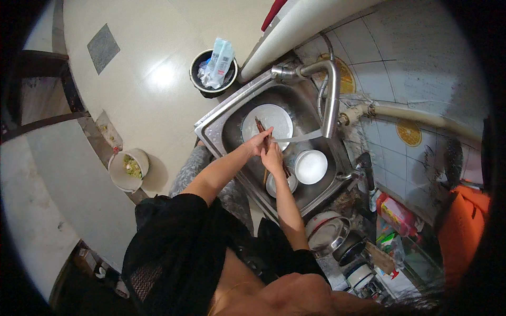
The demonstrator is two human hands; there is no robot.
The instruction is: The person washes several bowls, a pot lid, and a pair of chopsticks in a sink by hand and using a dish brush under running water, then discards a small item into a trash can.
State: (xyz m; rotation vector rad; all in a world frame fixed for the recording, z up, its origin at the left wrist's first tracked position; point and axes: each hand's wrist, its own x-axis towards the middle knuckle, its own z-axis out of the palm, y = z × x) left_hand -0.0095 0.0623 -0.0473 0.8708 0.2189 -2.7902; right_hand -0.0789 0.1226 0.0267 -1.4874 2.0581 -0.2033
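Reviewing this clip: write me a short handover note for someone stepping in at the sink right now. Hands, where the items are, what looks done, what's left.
Left hand: closed around the chopsticks, over the sink.
Right hand: also gripping the chopsticks, lower down.
Water runs from the faucet toward the hands.
In the sink: a white plate under the hands, a white bowl to the right, a smaller bowl near the front edge.
Done: cannot tell which pieces are already clean.
Left: chopsticks are mid-rinse; plate and both bowls sit in the sink.
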